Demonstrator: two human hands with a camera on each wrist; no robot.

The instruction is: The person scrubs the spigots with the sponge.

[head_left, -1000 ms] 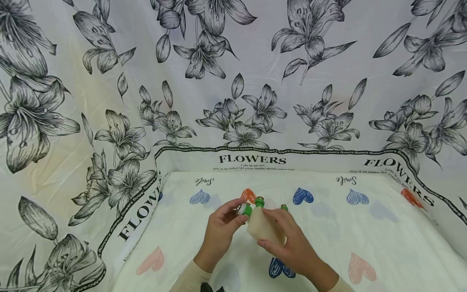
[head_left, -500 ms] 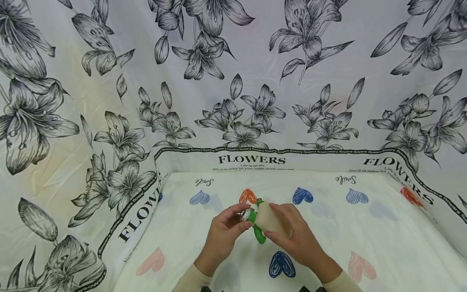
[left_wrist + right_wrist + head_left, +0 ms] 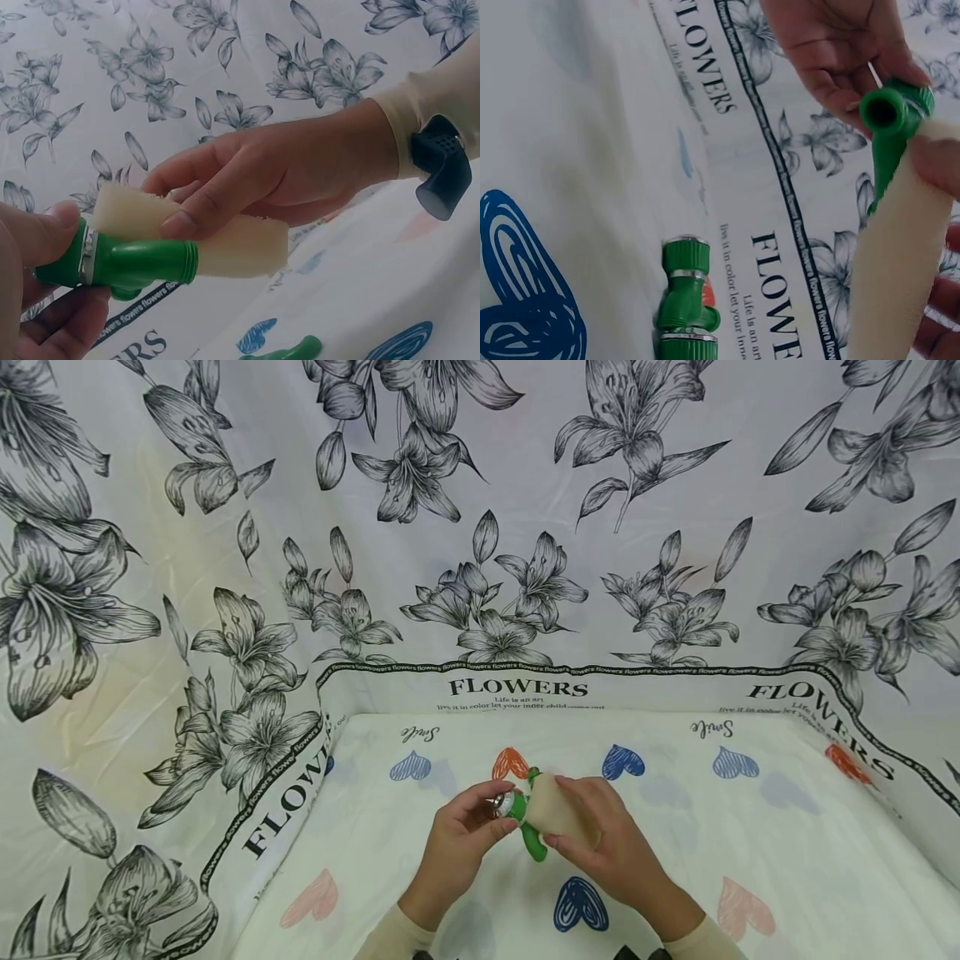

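Note:
My left hand (image 3: 465, 827) pinches the collar end of a green plastic hose fitting (image 3: 146, 260). In the left wrist view, a threaded tube points away from that hand. My right hand (image 3: 611, 839) grips a cream-coloured sponge block (image 3: 558, 810), thumb on the near side and fingers behind. Its left part lies right against the fitting, covering some of it. In the right wrist view, a dark open hole shows at the fitting's tube end, and a branch runs down behind the sponge.
Another green fitting (image 3: 686, 300) with pale rings lies on the cloth in the right wrist view. A green curved piece (image 3: 292, 351) shows low in the left wrist view. Heart-printed white cloth (image 3: 675, 868) covers the table; flower-printed curtains (image 3: 525, 610) enclose it.
Since one second ago, the sponge has moved slightly right, and the held fitting has turned so a green tube shows below. Over the last half second, both hands stay nearly still.

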